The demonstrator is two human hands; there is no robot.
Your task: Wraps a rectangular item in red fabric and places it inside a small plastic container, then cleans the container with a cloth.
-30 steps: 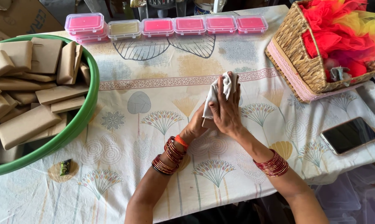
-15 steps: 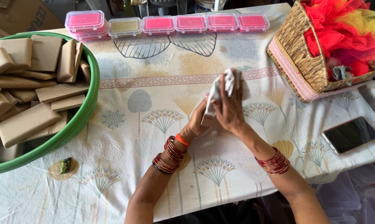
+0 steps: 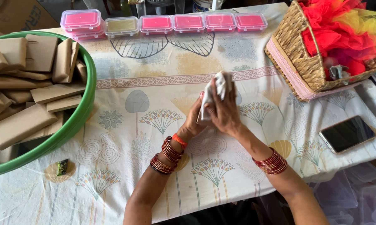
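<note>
The white cloth (image 3: 216, 89) was mostly covered by the right hand (image 3: 225, 110), and the left hand (image 3: 194, 123) lay largely hidden behind both, so its fingers could not be made out. The green tub (image 3: 81, 112) was cut off by the left edge, as were several brown packets (image 3: 21, 125) inside it. The wicker basket (image 3: 298, 54) ran past the top and right edges. A small dark object (image 3: 62, 166) on the tablecloth was too small to identify. Clear containers (image 3: 346, 196) under the table were blurred.
</note>
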